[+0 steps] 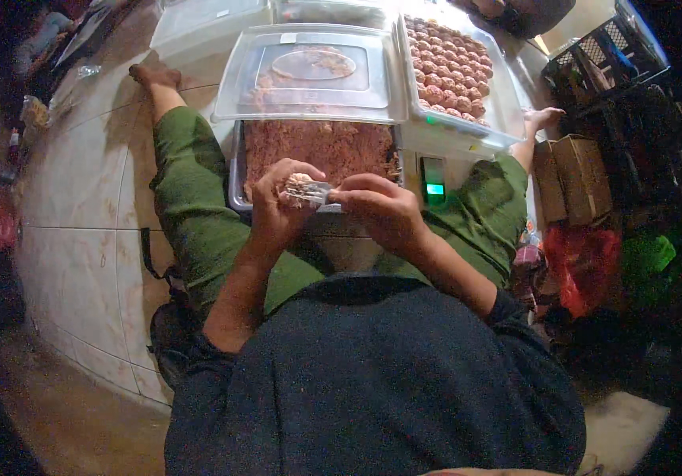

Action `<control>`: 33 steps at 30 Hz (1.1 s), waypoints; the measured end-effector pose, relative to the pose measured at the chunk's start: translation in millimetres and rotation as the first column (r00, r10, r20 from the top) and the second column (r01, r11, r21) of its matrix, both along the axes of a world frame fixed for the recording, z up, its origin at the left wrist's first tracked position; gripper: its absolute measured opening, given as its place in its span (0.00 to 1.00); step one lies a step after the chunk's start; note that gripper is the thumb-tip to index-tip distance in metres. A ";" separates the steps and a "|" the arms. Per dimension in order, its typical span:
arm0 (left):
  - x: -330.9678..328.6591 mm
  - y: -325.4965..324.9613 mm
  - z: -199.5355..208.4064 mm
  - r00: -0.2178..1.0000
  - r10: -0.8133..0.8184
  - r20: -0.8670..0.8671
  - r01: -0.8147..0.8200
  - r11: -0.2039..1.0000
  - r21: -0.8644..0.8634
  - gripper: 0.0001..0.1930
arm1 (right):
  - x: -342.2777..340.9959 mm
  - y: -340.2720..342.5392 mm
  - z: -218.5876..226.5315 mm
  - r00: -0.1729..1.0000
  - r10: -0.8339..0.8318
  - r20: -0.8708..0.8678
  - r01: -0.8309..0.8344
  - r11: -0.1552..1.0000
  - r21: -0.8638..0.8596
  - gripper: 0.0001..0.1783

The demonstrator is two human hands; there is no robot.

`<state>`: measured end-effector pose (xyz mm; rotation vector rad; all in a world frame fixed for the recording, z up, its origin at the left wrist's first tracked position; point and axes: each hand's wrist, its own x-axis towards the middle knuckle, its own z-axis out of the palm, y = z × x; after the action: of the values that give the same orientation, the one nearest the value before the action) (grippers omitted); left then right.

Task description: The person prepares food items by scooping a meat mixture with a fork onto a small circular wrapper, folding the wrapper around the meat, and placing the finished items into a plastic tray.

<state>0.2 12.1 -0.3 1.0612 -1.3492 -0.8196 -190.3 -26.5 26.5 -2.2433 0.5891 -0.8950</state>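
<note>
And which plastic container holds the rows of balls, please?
The rightmost clear container: balls show inside it, whereas the nearer grey tray holds crumbly brown mixture.

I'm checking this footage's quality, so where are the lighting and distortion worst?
Head view: glare pales the clear lid up top; head view: the tiled floor bows toward the left rim; head view: grainy darkness swallows much of both side edges.

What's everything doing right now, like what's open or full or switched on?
Left hand: curled round a pale lump.
Right hand: pinching a flat tool by the lump.
Tray: near part uncovered, with crumbly brown mixture inside.
Clear lid: at the tray's far end.
Clear tub: holding rows of balls.
Small screen: lit green.
</note>
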 end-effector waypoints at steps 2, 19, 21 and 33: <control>-2.7 1.2 8.6 0.998 0.061 -0.022 -0.059 0.994 0.093 0.08 | -0.2 -0.6 6.6 1.000 0.029 0.000 -0.029 0.992 -0.126 0.15; -7.1 1.0 7.0 0.972 0.234 0.003 -0.234 0.972 0.034 0.26 | 5.2 -9.0 6.6 0.999 -0.010 0.054 0.013 0.998 -0.066 0.11; -10.0 2.1 13.6 0.977 0.194 -0.086 -0.188 0.979 0.077 0.38 | 1.1 -14.3 5.8 0.993 -0.081 0.082 0.083 0.996 -0.027 0.10; 2.7 3.3 7.1 0.999 0.024 -0.033 -0.022 0.999 0.046 0.09 | 1.7 -5.1 -7.5 0.999 0.022 0.047 -0.018 0.996 -0.087 0.13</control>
<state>2.9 15.4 6.8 1.0921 -1.2934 -0.8509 -188.6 -31.6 18.9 -2.2935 0.5140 -0.9782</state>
